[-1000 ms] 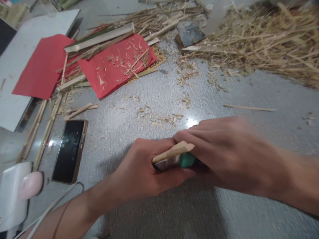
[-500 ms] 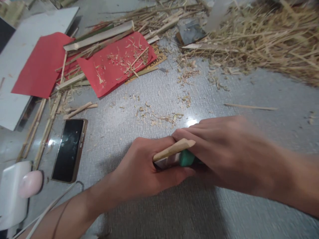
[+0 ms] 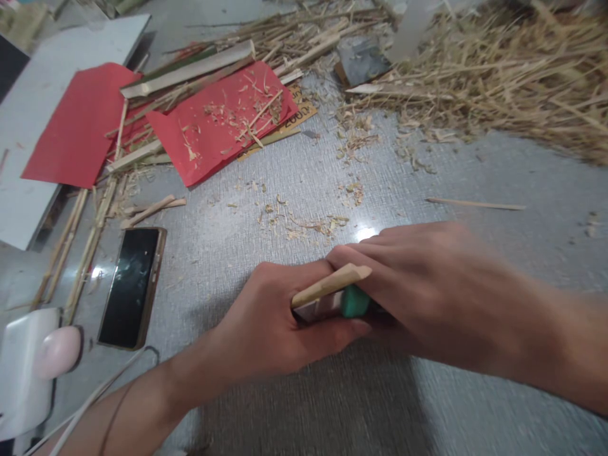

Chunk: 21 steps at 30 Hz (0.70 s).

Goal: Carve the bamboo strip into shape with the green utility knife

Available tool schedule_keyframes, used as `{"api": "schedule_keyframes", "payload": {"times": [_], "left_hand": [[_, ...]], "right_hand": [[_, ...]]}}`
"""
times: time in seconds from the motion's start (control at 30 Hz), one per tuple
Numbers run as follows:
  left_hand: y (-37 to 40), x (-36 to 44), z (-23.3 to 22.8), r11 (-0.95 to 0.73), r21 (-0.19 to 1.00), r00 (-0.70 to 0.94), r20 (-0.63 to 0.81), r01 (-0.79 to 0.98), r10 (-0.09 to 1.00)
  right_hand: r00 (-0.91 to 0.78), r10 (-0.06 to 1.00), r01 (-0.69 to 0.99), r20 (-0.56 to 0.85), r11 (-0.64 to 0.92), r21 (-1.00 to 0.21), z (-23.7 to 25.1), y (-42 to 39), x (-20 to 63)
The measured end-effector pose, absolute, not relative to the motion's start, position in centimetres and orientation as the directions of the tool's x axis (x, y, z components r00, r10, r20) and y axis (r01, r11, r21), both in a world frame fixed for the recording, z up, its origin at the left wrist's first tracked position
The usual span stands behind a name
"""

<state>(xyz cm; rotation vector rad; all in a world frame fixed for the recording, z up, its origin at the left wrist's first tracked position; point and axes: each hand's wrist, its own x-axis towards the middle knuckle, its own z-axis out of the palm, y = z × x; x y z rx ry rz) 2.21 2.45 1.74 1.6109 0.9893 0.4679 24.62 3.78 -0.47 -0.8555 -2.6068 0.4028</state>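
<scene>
My left hand (image 3: 270,323) is closed round a short strip of pale bamboo (image 3: 330,285), whose cut end sticks out between thumb and forefinger towards the right. Just below the strip lies the flat greyish blade of a knife (image 3: 355,301) with a green handle. My right hand (image 3: 427,291) wraps round that handle, its knuckles touching the fingers of my left hand. Most of the handle and the blade's edge are hidden by my fingers. Both hands are low over the grey table (image 3: 266,411).
Shavings (image 3: 313,223) and a thin pointed stick (image 3: 476,204) lie beyond my hands. At left are a phone (image 3: 130,285), a pink rounded case (image 3: 59,352) and a white cable (image 3: 102,387). Red envelopes (image 3: 223,126), bamboo strips (image 3: 199,68) and heaped shavings (image 3: 513,82) spread across the back.
Almost nothing differs. Both hands keep the same grip and place, with the bamboo strip shifted very slightly to the left.
</scene>
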Motion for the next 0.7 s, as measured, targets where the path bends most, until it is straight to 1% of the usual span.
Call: {"api": "schedule_keyframes", "payload": {"times": [0.1, 0.4, 0.6, 0.7], "left_hand": [[2.50, 2.17, 1.76, -0.027, 0.935, 0.582, -0.197, 0.353, 0.789], [2.38, 2.33, 1.78, 0.005, 0.936, 0.558, -0.213, 0.351, 0.802], [2.65, 2.18, 1.70, -0.057, 0.934, 0.587, -0.173, 0.352, 0.791], [2.60, 2.15, 1.77, -0.057, 0.928, 0.587, -0.184, 0.368, 0.788]], "right_hand": [[-0.748, 0.610, 0.507, 0.260, 0.779, -0.369, -0.48, 3.80, 24.66], [-0.751, 0.614, 0.513, 0.243, 0.774, -0.370, -0.44, 3.72, 24.77], [-0.746, 0.613, 0.514, 0.261, 0.779, -0.359, -0.49, 3.73, 24.64], [-0.749, 0.620, 0.526, 0.234, 0.771, -0.360, -0.36, 3.64, 24.63]]}}
